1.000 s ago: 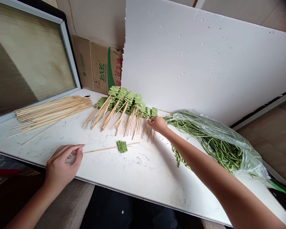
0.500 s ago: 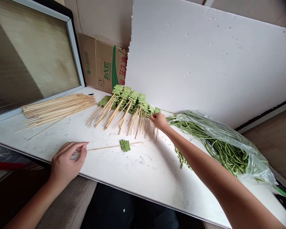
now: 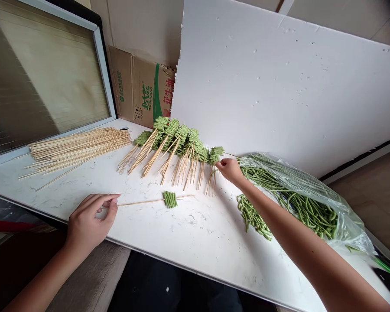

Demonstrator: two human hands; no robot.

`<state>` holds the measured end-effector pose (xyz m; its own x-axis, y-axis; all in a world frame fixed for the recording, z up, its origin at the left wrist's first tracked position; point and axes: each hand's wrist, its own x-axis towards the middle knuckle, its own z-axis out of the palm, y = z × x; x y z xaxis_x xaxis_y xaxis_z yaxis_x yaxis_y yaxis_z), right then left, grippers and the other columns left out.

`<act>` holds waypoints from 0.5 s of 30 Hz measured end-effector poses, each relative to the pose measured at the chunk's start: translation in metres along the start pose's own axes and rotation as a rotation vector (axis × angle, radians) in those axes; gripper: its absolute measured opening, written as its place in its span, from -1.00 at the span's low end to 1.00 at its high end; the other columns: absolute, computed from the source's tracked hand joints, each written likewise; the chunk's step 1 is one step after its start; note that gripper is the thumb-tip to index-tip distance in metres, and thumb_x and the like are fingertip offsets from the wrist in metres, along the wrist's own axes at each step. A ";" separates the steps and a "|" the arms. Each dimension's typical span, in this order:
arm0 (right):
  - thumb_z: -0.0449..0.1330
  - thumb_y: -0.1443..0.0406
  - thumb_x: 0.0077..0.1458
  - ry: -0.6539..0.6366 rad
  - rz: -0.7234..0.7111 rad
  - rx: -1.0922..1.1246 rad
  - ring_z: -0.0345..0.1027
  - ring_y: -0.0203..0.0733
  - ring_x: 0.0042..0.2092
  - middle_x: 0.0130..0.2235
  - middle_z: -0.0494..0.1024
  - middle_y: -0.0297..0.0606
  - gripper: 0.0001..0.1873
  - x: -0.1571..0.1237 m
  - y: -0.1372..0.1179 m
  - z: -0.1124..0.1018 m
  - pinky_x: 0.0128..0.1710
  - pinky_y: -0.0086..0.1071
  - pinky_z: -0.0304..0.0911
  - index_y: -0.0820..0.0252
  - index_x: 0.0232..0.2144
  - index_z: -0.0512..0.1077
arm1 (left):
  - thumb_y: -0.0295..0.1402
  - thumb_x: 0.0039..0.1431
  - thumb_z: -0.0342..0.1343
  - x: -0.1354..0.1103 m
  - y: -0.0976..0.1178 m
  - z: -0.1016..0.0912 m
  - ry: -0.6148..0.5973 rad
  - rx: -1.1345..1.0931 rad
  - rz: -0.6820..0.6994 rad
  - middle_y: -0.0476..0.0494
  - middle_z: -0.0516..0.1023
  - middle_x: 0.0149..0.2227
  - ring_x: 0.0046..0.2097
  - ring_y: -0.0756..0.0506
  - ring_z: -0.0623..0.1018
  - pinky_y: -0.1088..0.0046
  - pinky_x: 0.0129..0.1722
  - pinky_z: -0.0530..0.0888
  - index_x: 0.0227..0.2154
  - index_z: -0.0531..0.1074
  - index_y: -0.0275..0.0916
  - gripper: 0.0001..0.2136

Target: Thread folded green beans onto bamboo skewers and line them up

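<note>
Your left hand pinches the end of a bamboo skewer lying on the table, bean pieces threaded midway. Your right hand curls beside the finished skewers; its grip cannot be told.

- Beneath our left hand and right hand we see a white tabletop, smooth, stone-veined, softly shiny.
- At our left fingertips: a skewer of pale matt wood.
- Right of our right hand: a clear, glossy, crinkled plastic bag.
- Beyond both hands: a matt, pitted white foam board and a dull brown cardboard box.
</note>
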<state>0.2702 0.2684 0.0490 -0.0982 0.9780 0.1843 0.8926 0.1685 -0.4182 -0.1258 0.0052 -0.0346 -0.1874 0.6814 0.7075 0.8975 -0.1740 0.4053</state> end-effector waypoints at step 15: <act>0.14 0.27 0.18 -0.024 -0.029 -0.197 0.12 -0.26 -0.49 -0.55 0.38 -0.31 -0.71 -0.003 0.009 0.031 -0.45 -0.36 -0.13 0.13 -0.58 0.26 | -0.40 0.37 0.15 0.000 0.000 -0.001 -0.004 -0.008 0.011 -0.07 0.61 -0.27 -0.25 -0.10 0.58 0.37 -0.26 0.50 -0.11 0.57 -0.13 -0.86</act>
<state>0.2645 0.2710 0.0174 -0.1332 0.9761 0.1717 0.9579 0.1713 -0.2303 -0.1261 0.0045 -0.0338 -0.1760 0.6823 0.7096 0.8962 -0.1871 0.4023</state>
